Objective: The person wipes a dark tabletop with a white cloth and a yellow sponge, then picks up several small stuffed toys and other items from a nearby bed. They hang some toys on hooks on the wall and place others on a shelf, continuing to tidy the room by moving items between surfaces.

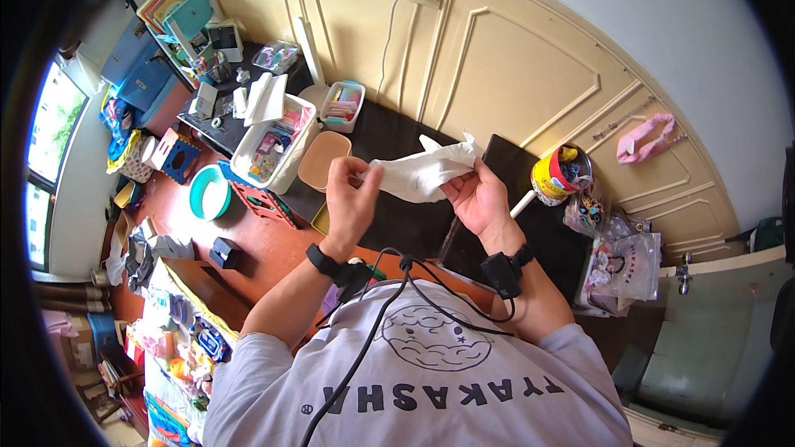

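Observation:
A crumpled white cloth or tissue point(425, 171) is stretched between my two hands above a black tabletop point(397, 223). My left hand point(353, 198) pinches its left end between thumb and fingers. At the other end, my right hand point(481, 195) grips the edge, palm partly turned up and fingers curled. Just beyond my left hand sits an empty tan plastic tub point(324, 160). Both wrists wear black straps with small devices, joined to cables that run over my shirt.
A white bin of small packets point(273, 149) and a small container point(343, 105) stand at the left. To the right are a yellow-and-red tin point(553, 180) and clear plastic bags point(627, 267). A teal basin point(210, 192) and folding stool point(264, 202) are on the floor side.

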Tool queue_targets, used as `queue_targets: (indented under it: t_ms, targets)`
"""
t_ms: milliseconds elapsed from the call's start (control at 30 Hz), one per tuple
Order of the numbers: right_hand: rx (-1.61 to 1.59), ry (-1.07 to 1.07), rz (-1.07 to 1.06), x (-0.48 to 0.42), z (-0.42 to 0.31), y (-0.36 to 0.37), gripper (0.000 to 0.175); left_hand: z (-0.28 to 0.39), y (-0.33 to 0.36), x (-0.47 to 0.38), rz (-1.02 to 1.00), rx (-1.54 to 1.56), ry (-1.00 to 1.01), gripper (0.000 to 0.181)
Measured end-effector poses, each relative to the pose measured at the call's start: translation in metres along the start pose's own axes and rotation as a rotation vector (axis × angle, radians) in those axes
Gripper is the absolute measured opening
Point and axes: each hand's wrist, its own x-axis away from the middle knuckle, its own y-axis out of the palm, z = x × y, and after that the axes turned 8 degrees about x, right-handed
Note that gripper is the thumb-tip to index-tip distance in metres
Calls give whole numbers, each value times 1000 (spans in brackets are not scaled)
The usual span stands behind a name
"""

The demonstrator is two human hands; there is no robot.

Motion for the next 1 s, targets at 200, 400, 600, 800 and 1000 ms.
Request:
queue_targets:
  t_ms: [200, 400, 600, 800, 1000]
  targets:
    - [-177, 17, -20, 12, -4, 2, 37, 37, 24, 11, -180, -316, 454, 28]
    - [-177, 39, -162, 22, -1, -7, 29, 31, 52, 3, -618, 276, -70, 26]
    - [-217, -5, -111, 29, 7, -25, 21, 22, 54, 9, -729, 772, -671, 9]
    - [-224, 30, -40, 33, 20, -38, 17, 16, 12, 5, -675, 851, -846, 8]
    - [-269, 37, -18, 28, 32, -26, 20, 22, 10, 22, -794, 256, -436, 31]
